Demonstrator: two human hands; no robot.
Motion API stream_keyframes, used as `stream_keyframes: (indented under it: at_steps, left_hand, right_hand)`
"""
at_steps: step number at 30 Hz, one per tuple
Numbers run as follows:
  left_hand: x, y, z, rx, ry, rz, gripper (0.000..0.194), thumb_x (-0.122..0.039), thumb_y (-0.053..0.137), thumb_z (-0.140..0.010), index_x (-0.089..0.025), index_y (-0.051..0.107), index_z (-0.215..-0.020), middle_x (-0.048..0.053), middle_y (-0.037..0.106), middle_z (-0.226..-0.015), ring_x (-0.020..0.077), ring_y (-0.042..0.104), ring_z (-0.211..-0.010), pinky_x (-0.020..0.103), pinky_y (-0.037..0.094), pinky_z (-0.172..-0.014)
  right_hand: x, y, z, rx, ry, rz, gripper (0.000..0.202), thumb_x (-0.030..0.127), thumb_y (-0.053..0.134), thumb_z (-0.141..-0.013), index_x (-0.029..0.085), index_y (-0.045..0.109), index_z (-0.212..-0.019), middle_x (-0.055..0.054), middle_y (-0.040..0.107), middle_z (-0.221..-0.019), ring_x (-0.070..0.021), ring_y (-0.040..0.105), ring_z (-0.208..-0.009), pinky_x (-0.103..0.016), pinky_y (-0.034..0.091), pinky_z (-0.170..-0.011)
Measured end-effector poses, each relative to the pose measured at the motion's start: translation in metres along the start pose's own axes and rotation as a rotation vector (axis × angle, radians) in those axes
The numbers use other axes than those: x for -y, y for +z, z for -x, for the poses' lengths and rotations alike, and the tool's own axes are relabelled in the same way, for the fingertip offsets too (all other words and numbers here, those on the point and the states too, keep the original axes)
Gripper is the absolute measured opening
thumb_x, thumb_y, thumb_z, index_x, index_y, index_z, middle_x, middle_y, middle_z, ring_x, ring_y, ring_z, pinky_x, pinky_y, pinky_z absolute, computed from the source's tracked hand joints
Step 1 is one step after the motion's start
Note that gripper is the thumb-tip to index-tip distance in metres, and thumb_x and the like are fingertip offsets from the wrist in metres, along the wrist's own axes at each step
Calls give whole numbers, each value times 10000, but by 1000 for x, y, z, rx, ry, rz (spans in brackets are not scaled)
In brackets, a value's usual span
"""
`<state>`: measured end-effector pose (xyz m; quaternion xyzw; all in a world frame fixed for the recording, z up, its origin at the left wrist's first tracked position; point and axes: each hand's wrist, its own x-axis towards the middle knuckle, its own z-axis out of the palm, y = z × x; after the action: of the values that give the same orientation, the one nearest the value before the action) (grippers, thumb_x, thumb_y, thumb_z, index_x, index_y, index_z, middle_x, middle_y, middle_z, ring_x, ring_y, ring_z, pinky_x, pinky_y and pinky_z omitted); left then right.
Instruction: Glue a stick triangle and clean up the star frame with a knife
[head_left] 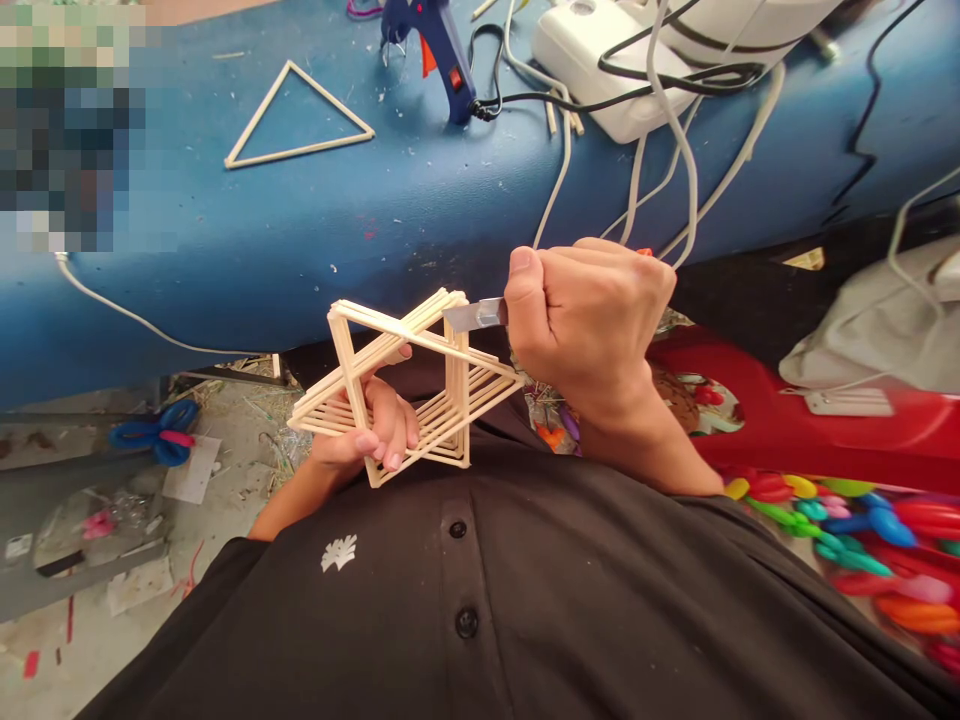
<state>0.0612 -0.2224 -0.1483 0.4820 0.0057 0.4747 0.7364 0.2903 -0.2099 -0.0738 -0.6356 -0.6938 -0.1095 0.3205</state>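
A star-shaped frame (352, 372) built of stacked thin wooden sticks is held in front of my body. My left hand (382, 425) grips it from the lower left, with thumb and fingers around the sticks of one side. In my right hand (589, 325) is a utility knife (476, 315), its handle hidden in the closed fist. The blade points left and its tip meets, or nearly meets, the star's upper right corner. On the blue table lies a separate triangle (300, 155) of three sticks.
A blue glue gun (442, 55) and a white box (611, 65) with tangled cables stand at the back of the blue table (187, 250). To my right are a red surface (765, 400) and colourful balloons (870, 540); a blue balloon shape (161, 432) lies lower left.
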Motion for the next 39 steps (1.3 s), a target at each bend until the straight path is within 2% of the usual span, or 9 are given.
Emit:
stream_keyframes:
  at_steps: [4,10,20,24,27,32,39]
  left_hand:
    - [-1,0,-1,3,-16,-20,623,-345,732,-957,-200,607,-1550,-163,426,-441,86,424,-260,226,510,-517]
    - [0,0,-1,48,-4,-12,620,-322,707,-979,-177,598,-1572,-147,468,-473,88,447,-281,244,532,-560]
    - [2,-2,1,52,22,-41,640,-303,713,-963,-147,569,-1566,-140,485,-470,106,468,-279,264,527,-541]
    - [4,-4,3,8,13,-58,634,-348,725,-967,-162,558,-1550,-147,468,-464,105,466,-278,251,480,-491]
    - [4,-5,3,38,24,-30,651,-320,723,-971,-157,541,-1574,-153,472,-465,88,448,-267,241,493,-504]
    - [2,-7,4,10,-20,-72,606,-381,743,-972,-199,601,-1533,-152,461,-443,87,443,-258,232,487,-484]
    - [-1,-9,4,14,-14,-53,646,-348,726,-952,-180,588,-1560,-149,458,-441,82,439,-256,231,382,-425]
  right_hand:
    - [0,0,-1,-11,8,16,535,399,423,-1085,227,434,-579,-27,462,-523,-148,404,-570,-384,203,-642]
    - [-2,-2,0,29,-20,-12,538,402,419,-1076,236,398,-565,-33,461,-517,-159,448,-570,-385,200,-625]
    - [-3,-4,1,93,-2,-25,547,420,453,-1071,235,465,-557,-44,499,-520,-174,490,-595,-385,211,-632]
    - [-2,-3,1,83,22,-20,544,425,459,-1071,231,469,-563,-50,518,-534,-175,488,-599,-389,204,-642]
    - [-2,-1,2,58,29,-16,545,426,452,-1076,227,484,-570,-49,514,-535,-174,487,-597,-389,199,-645]
    - [-2,1,2,9,29,23,543,421,458,-1086,225,495,-581,-48,526,-538,-167,480,-596,-390,199,-635]
    - [-1,1,2,-22,45,36,549,416,463,-1089,229,494,-574,-56,534,-530,-174,487,-594,-391,212,-644]
